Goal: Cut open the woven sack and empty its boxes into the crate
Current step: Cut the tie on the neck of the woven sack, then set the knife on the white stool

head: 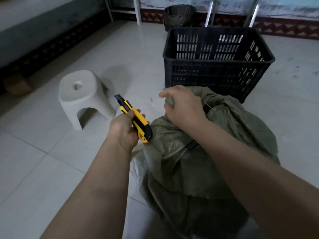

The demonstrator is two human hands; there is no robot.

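A bulging green woven sack [186, 166] stands on the tiled floor in front of me. My right hand [183, 105] is clenched on the bunched neck of the sack at its top. My left hand [124, 128] holds a yellow and black utility knife [136, 120] just left of the sack, with the blade end pointing up and away to the left. The black slotted plastic crate [217, 66] stands directly behind the sack with its top open. What it contains is not visible. The sack's contents are hidden.
A low white plastic stool [82, 95] stands on the floor to the left of the knife. A dark bin [179, 16] and metal shelf legs [138, 12] stand against the far wall. A cardboard box [17, 85] lies at the left wall.
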